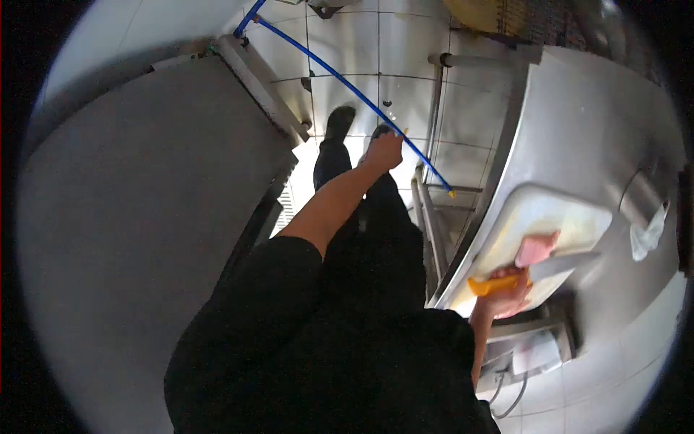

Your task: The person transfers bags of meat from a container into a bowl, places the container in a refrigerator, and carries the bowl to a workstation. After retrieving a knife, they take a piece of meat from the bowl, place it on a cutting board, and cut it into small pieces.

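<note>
In my head view, my right hand (512, 296) is closed around the yellow handle of a knife (566, 265), its blade over the white board (583, 217). Pink meat (536, 249) lies on the board, just beside the blade. The board rests on the steel counter (578, 119) to my right. My left hand (383, 150) is curled at the blue pole (340, 78); I can't tell whether it grips it.

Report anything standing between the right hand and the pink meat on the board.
The knife the right hand holds lies between that hand and the pink meat. Something reddish, too blurred to name, shows beside the orange handle. Nothing else visible stands in the way.
</note>
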{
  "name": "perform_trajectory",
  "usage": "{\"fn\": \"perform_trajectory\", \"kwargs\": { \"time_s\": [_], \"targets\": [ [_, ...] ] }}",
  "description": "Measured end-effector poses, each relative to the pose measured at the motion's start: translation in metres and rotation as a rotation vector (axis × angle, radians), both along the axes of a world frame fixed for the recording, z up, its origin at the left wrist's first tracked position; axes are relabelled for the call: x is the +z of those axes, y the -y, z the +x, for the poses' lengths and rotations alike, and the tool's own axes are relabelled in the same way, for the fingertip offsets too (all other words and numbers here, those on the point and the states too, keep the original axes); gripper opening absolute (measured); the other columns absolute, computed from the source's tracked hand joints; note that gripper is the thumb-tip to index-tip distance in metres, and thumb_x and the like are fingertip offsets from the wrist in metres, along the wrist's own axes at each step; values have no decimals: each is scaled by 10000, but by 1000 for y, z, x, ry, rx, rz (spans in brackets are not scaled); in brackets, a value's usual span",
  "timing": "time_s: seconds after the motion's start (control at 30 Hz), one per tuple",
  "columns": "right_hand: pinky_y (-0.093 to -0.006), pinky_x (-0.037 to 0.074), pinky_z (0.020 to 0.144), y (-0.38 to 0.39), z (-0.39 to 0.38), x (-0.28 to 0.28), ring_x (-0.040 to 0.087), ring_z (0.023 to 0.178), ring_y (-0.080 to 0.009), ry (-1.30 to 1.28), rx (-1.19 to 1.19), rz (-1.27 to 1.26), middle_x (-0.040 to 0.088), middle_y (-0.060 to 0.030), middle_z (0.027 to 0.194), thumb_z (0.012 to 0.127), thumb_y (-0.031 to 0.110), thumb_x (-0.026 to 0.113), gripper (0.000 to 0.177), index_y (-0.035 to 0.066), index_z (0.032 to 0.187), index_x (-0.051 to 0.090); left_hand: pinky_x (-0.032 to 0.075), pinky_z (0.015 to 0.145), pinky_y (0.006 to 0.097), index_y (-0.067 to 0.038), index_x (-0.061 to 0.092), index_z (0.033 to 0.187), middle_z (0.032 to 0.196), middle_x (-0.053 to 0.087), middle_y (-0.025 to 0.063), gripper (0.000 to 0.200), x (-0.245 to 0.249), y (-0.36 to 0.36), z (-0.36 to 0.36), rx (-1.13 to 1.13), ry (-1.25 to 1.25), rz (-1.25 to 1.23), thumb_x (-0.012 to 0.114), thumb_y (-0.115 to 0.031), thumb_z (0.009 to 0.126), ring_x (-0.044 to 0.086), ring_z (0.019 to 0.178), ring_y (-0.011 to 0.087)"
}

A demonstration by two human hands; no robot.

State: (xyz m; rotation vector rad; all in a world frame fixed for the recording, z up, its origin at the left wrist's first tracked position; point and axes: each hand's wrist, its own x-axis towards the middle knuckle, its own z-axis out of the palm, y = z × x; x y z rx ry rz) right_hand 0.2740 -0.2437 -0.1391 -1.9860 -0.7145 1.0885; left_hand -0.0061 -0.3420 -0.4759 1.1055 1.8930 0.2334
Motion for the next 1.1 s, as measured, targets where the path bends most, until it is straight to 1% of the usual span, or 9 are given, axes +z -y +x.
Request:
{"fn": "perform_trajectory", "kwargs": {
  "time_s": [0.33,0.43,0.6,0.67,0.73,0.8,0.87,0.93,1.1],
  "targets": [
    [-201,375,440,-2,-32,13,421,492,-38,-190,-93,-30,429,92,610,986,412,499,325,179,760,500,341,1046,609,-104,571,1279,1254,599,172,350,-177,7,74,-371,-343,175,498,-215,955,478,1308,349],
    [-199,392,454,10,3,11,423,507,-41,99,97,53,429,87,633,993,396,487,291,164,821,522,215,1116,654,-143,534,1357,1241,611,150,412,-235,4,80,-391,-436,255,498,-266,965,461,1329,330],
    [-200,395,475,7,-2,2,416,519,-42,371,290,117,423,84,644,995,381,484,274,156,842,517,197,1163,583,-116,733,1048,951,710,117,291,-280,8,100,-405,-319,-31,515,-286,954,578,1159,293],
    [-200,396,484,8,0,-2,413,523,-43,449,343,155,420,82,648,996,375,483,267,153,851,515,221,1167,547,-121,758,937,884,715,111,277,-263,-1,89,-490,-133,-135,521,-262,947,623,1070,282],
    [-200,397,492,12,3,1,410,528,-43,534,380,184,417,81,652,997,369,482,261,150,860,513,434,866,432,-164,708,810,767,701,52,155,-217,5,77,-476,-279,80,576,-202,882,673,894,233],
    [-201,398,501,12,6,1,408,533,-43,536,387,193,415,80,656,998,363,481,254,146,869,511,425,729,395,-155,685,759,714,686,29,152,-195,8,67,-525,-275,189,589,-211,863,674,792,225],
    [-201,399,509,11,-1,4,405,538,-44,378,323,165,412,78,661,999,357,480,248,143,878,509,447,712,405,-154,682,767,715,688,46,118,-159,12,47,-583,-289,293,601,-204,836,670,733,233],
    [-209,377,549,-1,-25,10,401,560,-39,-253,10,-4,400,86,646,990,358,507,287,179,771,464,453,727,408,-156,677,767,708,683,39,81,-127,19,26,-631,-263,347,628,-211,801,669,738,241],
    [-239,399,525,-5,-40,10,456,576,-80,22,-37,64,474,39,685,967,331,575,261,139,804,505,457,771,407,-153,678,780,738,680,67,98,-26,38,-32,-736,-242,312,675,-233,724,668,797,256]
  ]
}}
